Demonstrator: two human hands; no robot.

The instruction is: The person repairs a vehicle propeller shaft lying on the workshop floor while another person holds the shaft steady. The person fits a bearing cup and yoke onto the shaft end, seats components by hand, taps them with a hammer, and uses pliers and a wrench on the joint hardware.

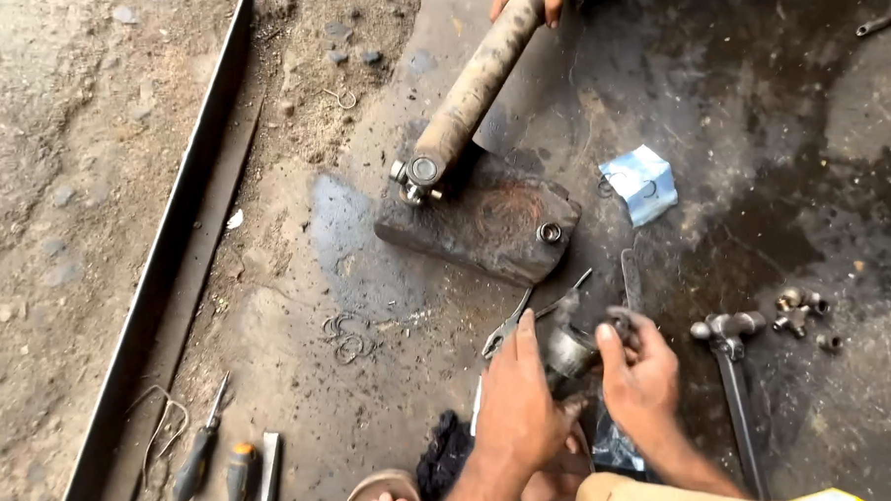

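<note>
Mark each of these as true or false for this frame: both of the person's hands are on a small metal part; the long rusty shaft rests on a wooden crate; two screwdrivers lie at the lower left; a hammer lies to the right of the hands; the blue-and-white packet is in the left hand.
1. Left hand and right hand both on the small metal part: true.
2. Rusty shaft rests on a wooden crate: false; its end lies on a flat metal block.
3. Two screwdrivers at lower left: true.
4. Hammer right of the hands: true.
5. Packet in the left hand: false; it lies on the ground.
</note>
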